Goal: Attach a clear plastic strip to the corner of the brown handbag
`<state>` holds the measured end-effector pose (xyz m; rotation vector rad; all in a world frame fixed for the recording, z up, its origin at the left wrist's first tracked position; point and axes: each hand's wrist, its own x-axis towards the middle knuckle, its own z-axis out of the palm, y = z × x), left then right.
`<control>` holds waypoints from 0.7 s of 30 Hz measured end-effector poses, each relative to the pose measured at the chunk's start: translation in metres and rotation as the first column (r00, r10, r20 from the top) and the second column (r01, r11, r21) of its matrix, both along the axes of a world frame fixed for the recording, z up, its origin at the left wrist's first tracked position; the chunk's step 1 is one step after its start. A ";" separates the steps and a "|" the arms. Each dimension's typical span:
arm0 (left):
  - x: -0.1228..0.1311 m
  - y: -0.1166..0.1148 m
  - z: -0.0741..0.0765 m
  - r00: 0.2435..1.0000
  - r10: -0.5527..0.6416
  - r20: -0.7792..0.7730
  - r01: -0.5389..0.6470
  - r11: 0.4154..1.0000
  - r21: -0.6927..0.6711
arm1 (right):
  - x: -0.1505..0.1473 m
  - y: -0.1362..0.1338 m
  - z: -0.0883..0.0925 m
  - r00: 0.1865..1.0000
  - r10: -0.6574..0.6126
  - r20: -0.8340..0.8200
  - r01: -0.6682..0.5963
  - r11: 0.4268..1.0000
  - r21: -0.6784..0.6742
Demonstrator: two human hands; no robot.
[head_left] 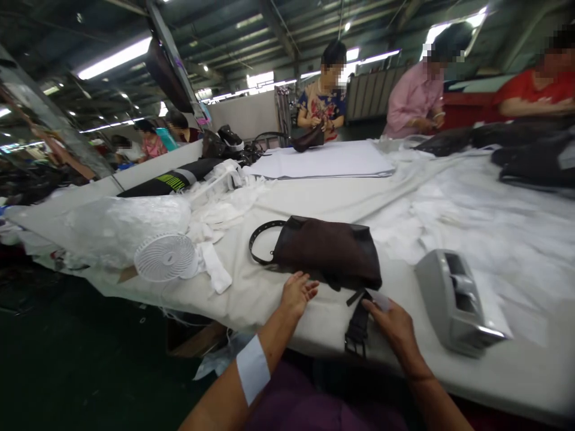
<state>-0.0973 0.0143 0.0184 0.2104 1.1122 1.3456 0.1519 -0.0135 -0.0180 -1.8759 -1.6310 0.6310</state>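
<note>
A dark brown and black bag (330, 251) lies flat on the white-covered table. From its left end loops a black strap with holes (263, 230). A second black strap with a buckle (358, 329) hangs toward the table's front edge. My right hand (395, 326) pinches this buckle strap near the bag's lower right corner, and a whitish slip (380, 299) shows by the fingers. My left hand (299, 294) is just in front of the bag's lower left edge, fingers apart and nothing in it. A white patch (253, 368) is on my left forearm.
A grey tape dispenser (456, 302) stands right of my hand. A white fan (165, 257) and clear plastic (126, 224) lie left. White sheets (323, 160) are stacked behind the bag. Dark bags (539, 152) lie far right. Several co-workers (415, 99) work across the table.
</note>
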 end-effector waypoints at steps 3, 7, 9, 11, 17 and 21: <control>0.033 0.014 -0.006 0.999 -0.034 -0.022 0.033 0.999 -0.042 | 0.000 0.016 0.004 0.996 -0.063 0.070 0.064 0.998 -0.013; 0.072 0.017 -0.011 0.973 -0.220 -0.074 0.218 0.975 -0.035 | 0.011 0.025 0.008 0.987 -0.114 -0.109 0.113 0.993 -0.021; 0.087 0.016 -0.010 0.936 -0.330 -0.126 0.331 0.944 -0.017 | 0.018 0.024 0.012 0.974 -0.044 -0.220 0.048 0.999 0.012; 0.097 0.019 -0.010 0.888 -0.419 -0.190 0.424 0.905 -0.012 | 0.022 0.021 0.018 0.954 0.028 -0.297 -0.026 1.000 0.013; 0.108 0.028 -0.020 0.737 -0.633 -0.236 0.641 0.765 -0.052 | 0.028 0.006 0.047 0.944 0.011 -0.328 -0.031 0.998 -0.057; 0.111 0.020 -0.026 0.682 -0.708 -0.183 0.708 0.702 -0.080 | 0.032 -0.023 0.084 0.919 -0.083 -0.387 0.060 0.996 -0.071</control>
